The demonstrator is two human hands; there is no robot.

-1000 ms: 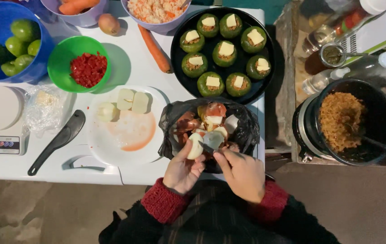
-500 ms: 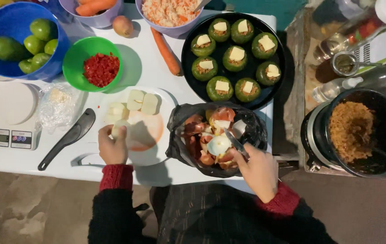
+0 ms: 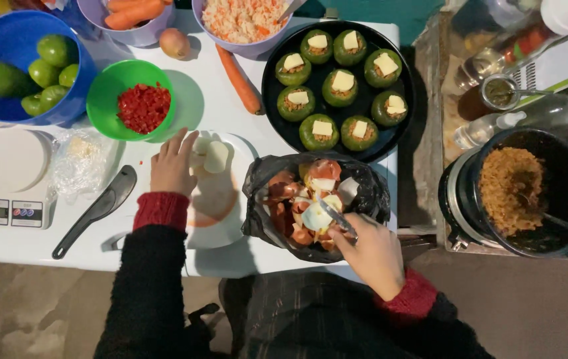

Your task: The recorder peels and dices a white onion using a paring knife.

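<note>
1. Head view: left hand (image 3: 172,166) open, fingers on pale cheese slices (image 3: 209,157) on white plate (image 3: 221,223).
2. Right hand (image 3: 372,254) grips knife (image 3: 337,218) over black scrap bag (image 3: 257,199), near tray of stuffed peppers (image 3: 271,100).

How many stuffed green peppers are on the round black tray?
9 stuffed peppers, all on the black tray: two at the back, three in the next row, two below those, two nearest the person. None look hidden.

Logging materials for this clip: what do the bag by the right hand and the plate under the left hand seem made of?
Bag: thin black plastic film, probably; it is crinkled and glossy. Plate: white and smooth, ceramic or plastic, unclear which; an orange smear marks it.
</note>
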